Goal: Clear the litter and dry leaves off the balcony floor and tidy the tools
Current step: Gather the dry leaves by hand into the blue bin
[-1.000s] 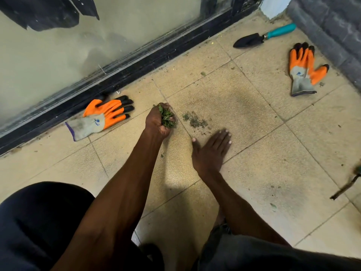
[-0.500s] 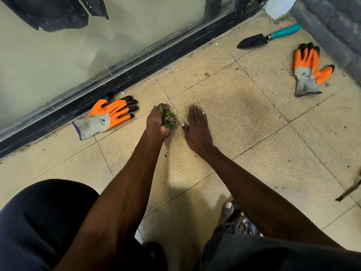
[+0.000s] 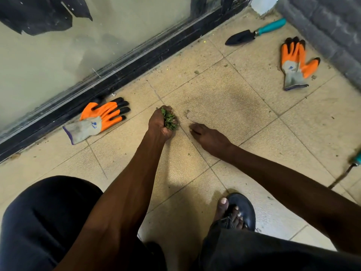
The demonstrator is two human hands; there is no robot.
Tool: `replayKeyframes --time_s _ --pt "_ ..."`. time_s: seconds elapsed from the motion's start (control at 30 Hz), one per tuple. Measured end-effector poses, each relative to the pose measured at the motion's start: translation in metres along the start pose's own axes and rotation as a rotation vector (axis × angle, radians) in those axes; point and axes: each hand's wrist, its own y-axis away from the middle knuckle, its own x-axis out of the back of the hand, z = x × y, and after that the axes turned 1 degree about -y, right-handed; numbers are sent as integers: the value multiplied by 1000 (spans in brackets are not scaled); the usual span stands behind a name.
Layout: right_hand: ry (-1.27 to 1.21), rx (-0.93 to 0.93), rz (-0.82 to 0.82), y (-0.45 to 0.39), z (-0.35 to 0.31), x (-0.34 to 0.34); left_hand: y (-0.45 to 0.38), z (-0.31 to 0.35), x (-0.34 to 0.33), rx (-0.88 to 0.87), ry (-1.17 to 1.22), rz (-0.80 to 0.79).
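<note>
A person crouches on a tiled balcony floor point(image 3: 224, 106), gathering plant debris by hand. Along the floor's left edge, against the dark door track point(image 3: 125, 75), one orange work glove point(image 3: 97, 119) lies flat. Just right of it, the left hand point(image 3: 161, 122) is a fist with the fingers clamped round a wad of green leaves point(image 3: 170, 120), part of which bulges out of the grip. Near it, across a tile joint, the right hand point(image 3: 211, 136) rests low on the floor, fingers curled under and drawn together, their tips at a thin line of fine dirt point(image 3: 188, 115); whether they pinch any of it cannot be told. A sandalled foot point(image 3: 234, 210) stands by the floor's near edge. Toward the far right corner lie a black trowel with a teal handle point(image 3: 254, 32) and the second orange glove point(image 3: 295, 63); another teal-handled tool point(image 3: 351, 165) pokes in at the right edge. The likely trouble: the fist looks overfull, so adding more sweepings, or loosening to accept them, could shed leaves back onto swept tiles. Fine grit may also slip through bare fingers, and scattered specks remain near the track.
</note>
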Motion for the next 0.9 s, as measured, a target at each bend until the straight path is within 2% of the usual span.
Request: replayKeyframes --time_s 0.17,0.33,0.4,0.43,0.47,0.53,0.57,0.6,0.63,0.7,0.8,0.9 --pt "56 -34 -141 -5 -1 2 5 -9 -9 7 -12 -4" --pt "83 -126 -191 -18 -17 14 26 -11 -23 37 -8 10" --pt "-100 -374 -257 -27 -11 21 43 -10 -25 58 21 -3" --pt "-256 -575 -269 -30 -5 29 53 -10 -24 72 38 -15" --pt "-514 -804 -199 -33 3 39 63 -9 -24 86 68 -32" --pt "-1354 -1261 7 -42 15 79 90 -1 -20 107 147 -59" --pt "-1715 -1371 116 -42 17 103 109 6 -20 111 182 -64" --pt "-1940 -1439 185 -41 19 125 126 13 -21 109 203 -68" --pt "-2072 -1476 217 -40 18 146 143 18 -23 104 213 -71" --pt "-2194 -1443 163 -47 8 202 186 38 -33 102 241 -68" --pt "-2173 -1418 40 -64 -26 299 267 73 -58 81 282 -75" --pt "-2180 -1411 25 -83 -74 419 373 120 -90 45 289 -70"
